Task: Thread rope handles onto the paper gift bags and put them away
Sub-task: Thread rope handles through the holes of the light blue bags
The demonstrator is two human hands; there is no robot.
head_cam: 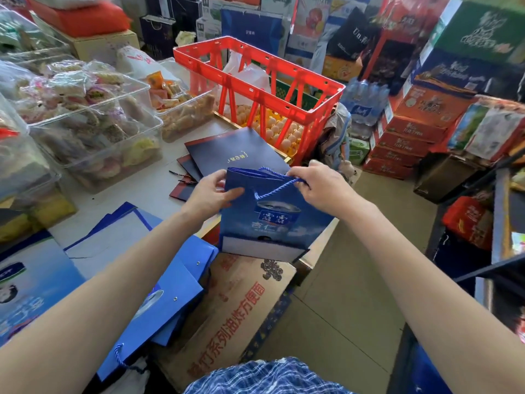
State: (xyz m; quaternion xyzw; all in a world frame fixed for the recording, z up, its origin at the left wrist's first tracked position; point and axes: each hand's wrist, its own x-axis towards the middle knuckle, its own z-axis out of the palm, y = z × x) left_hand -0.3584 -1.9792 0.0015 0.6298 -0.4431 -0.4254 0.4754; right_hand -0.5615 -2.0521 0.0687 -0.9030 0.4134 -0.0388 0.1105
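A blue paper gift bag (272,223) with a printed bowl picture stands upright in front of me, above a cardboard box. My left hand (214,191) grips its top left edge. My right hand (318,186) pinches the blue rope handle (277,189) at the bag's top right, and the rope loops down the front face. More flat blue bags (167,297) lie at the lower left, one with a rope end showing. Dark navy bags (227,152) lie flat on the counter behind.
A brown cardboard box (235,305) with red print sits below the bag. A red plastic crate (261,89) holding eggs stands behind. Clear tubs of snacks (93,123) fill the counter's left. Stacked cartons and shelves line the right side of the tiled floor aisle.
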